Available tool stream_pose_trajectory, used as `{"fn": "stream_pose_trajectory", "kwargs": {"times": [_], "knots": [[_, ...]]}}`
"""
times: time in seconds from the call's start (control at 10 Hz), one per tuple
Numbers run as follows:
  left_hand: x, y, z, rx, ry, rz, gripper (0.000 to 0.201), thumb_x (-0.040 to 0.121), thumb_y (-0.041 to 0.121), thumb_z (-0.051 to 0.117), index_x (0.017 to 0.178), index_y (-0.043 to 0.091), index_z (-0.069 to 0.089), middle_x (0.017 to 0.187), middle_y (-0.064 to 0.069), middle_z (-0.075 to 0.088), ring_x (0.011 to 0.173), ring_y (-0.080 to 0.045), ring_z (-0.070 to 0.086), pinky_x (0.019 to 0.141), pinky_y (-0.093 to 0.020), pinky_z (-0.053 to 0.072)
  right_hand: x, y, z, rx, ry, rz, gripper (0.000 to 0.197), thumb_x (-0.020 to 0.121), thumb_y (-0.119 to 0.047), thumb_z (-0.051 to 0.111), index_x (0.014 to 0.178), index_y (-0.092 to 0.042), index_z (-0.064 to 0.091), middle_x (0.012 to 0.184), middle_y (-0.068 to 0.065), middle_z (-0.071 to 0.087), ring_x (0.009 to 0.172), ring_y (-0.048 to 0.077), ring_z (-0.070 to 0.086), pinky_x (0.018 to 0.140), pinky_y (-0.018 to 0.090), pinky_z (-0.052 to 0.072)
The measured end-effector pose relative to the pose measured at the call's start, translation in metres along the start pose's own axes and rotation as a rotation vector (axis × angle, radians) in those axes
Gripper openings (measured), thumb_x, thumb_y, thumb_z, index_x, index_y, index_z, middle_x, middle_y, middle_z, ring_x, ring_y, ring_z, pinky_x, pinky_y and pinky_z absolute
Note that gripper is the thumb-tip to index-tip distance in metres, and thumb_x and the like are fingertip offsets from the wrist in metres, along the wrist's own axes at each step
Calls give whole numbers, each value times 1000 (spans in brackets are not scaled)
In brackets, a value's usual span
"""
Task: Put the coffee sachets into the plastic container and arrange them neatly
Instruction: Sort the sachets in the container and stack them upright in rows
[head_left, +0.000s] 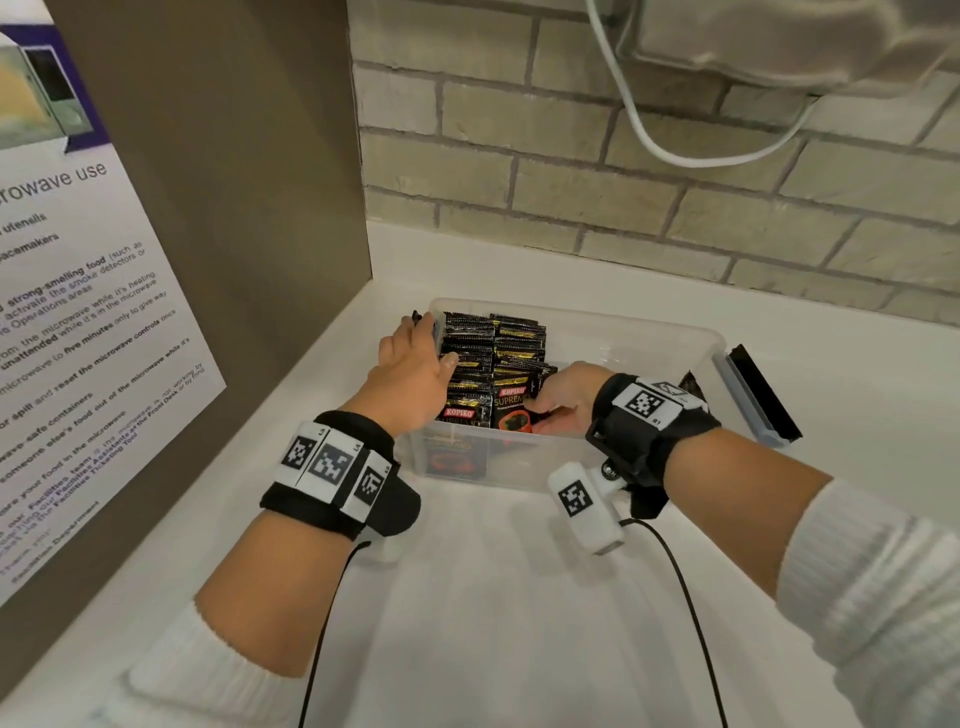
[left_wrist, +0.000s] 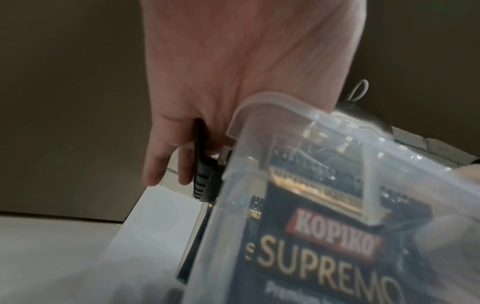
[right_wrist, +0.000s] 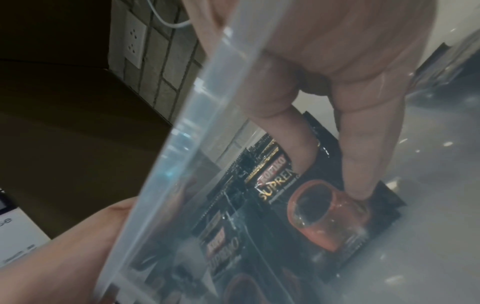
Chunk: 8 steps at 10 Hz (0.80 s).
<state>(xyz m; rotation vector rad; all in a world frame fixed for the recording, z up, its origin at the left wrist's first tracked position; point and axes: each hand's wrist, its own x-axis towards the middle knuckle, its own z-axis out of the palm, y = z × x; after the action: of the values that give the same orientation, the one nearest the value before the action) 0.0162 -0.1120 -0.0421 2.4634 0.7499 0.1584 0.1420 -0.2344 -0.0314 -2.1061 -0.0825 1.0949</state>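
Observation:
A clear plastic container (head_left: 597, 322) stands on the white counter. Several black Kopiko coffee sachets (head_left: 493, 348) stand in two rows in its left half. My left hand (head_left: 415, 358) grips the container's left wall, thumb inside against the sachets, fingers outside by the black latch (left_wrist: 201, 160). My right hand (head_left: 550, 402) reaches inside and holds the front sachet (head_left: 511, 408) of the right row. Through the container wall (right_wrist: 207, 102), the right wrist view shows two fingers (right_wrist: 358, 174) on that sachet (right_wrist: 311, 205). The left wrist view shows the container's corner (left_wrist: 259, 107) and a sachet (left_wrist: 324, 246) behind it.
The container's right half shows bare floor. Its blue-grey lid (head_left: 748, 395) lies at its right side, with a dark sachet (head_left: 691, 382) just behind my right wrist. A brown panel with a microwave notice (head_left: 78, 312) closes the left. A brick wall (head_left: 623, 208) and white cable (head_left: 649, 130) are behind.

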Motion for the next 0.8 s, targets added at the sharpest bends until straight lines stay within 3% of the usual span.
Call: {"fn": "stream_pose_trajectory", "kwargs": {"times": [0.1,0.2,0.3,0.5,0.6,0.7,0.8], "knots": [[0,0,0,1,0,0,59,101,31,29,149,9,2,157,-15,2,143,-30,4,115,-46,13,-1,2,-1,-55,-18,1,48,93,-3,53,138,1,37,143,19,41,125,30,49,105,37,41],[1,-1,0,1,-4,1,59,101,31,29,149,10,3,157,-14,3,143,-31,4,115,-46,14,-1,4,-3,-52,-49,-58,45,93,5,48,136,5,39,142,21,42,124,30,50,103,36,43],[1,-1,0,4,-2,2,59,101,31,29,149,10,3,157,-14,3,143,-31,5,114,-46,15,2,7,-6,-18,-46,-101,43,91,8,46,134,6,41,139,21,45,103,24,52,97,32,46],[0,0,0,7,16,1,58,100,31,31,149,12,5,157,-13,3,143,-31,5,115,-49,14,0,11,-8,-53,-61,-130,42,91,9,47,133,8,42,133,23,49,96,23,50,88,31,48],[-1,8,-5,37,74,73,52,98,35,37,147,24,20,158,-8,2,143,-27,-2,114,-56,3,-2,12,-10,-85,-71,-141,44,91,10,46,134,8,40,102,14,54,79,19,54,65,20,51],[1,22,-19,105,75,276,29,93,36,51,120,31,57,155,1,19,143,-21,2,114,-55,-3,-5,13,-10,-105,-60,-155,43,91,10,44,134,7,40,83,5,49,70,12,52,55,15,51],[9,38,-33,239,-27,403,16,89,34,58,100,28,70,148,6,34,140,-18,9,115,-52,0,-7,13,-7,-148,-14,-164,41,92,10,42,133,7,42,89,7,49,74,14,52,67,17,49]]}}
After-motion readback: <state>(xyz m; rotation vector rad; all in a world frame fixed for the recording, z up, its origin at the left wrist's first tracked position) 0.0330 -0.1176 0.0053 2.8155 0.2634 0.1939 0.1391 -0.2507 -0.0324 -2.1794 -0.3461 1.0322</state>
